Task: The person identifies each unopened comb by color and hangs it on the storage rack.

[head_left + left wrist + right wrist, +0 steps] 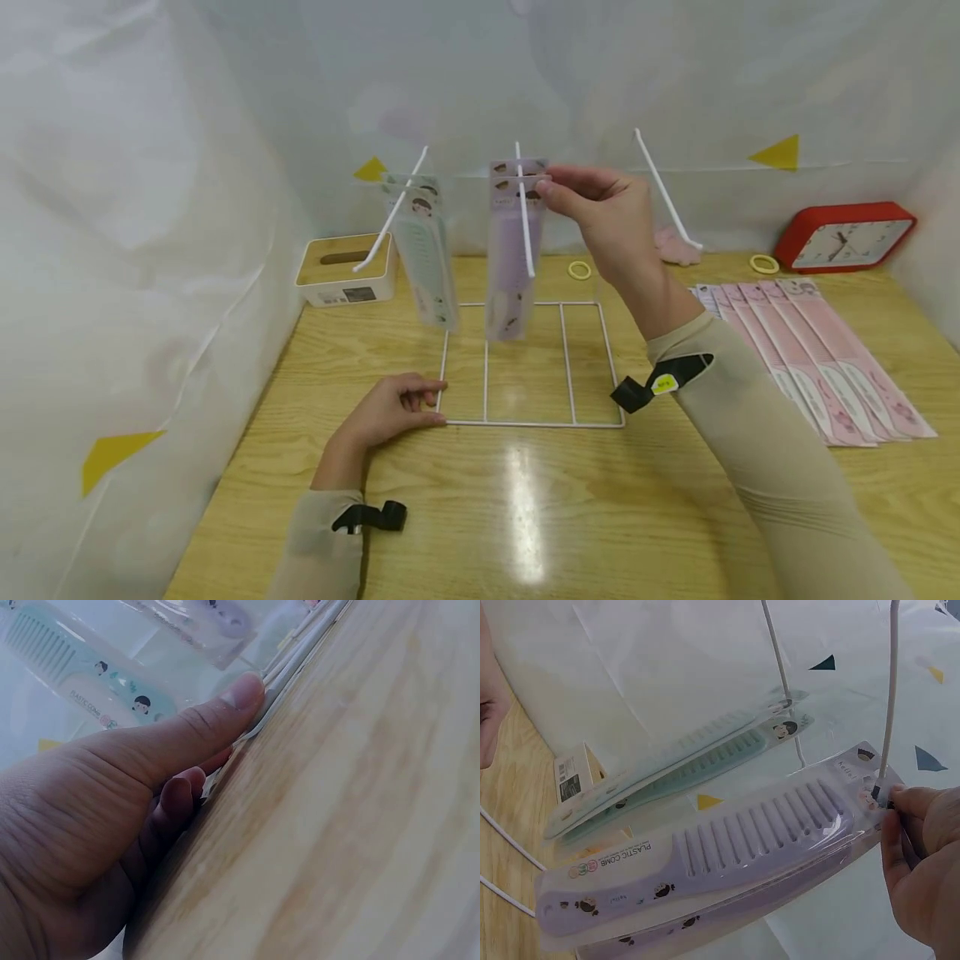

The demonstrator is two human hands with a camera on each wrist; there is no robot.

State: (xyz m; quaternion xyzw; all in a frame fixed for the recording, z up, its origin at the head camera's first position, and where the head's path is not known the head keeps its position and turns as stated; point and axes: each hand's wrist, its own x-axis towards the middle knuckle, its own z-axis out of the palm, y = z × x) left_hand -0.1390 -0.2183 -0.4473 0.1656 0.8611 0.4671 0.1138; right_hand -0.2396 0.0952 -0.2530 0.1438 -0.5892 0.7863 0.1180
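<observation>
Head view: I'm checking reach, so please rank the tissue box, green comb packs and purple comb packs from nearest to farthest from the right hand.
1. Purple comb packs: on the middle prong, touched by the right hand.
2. Green comb packs: on the left prong.
3. Tissue box: farther left, on the table.

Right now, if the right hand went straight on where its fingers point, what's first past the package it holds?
Likely the middle white prong, at the top of the purple comb package the right hand pinches. Mint-green comb packages hang farther along, though depth is unclear.
</observation>
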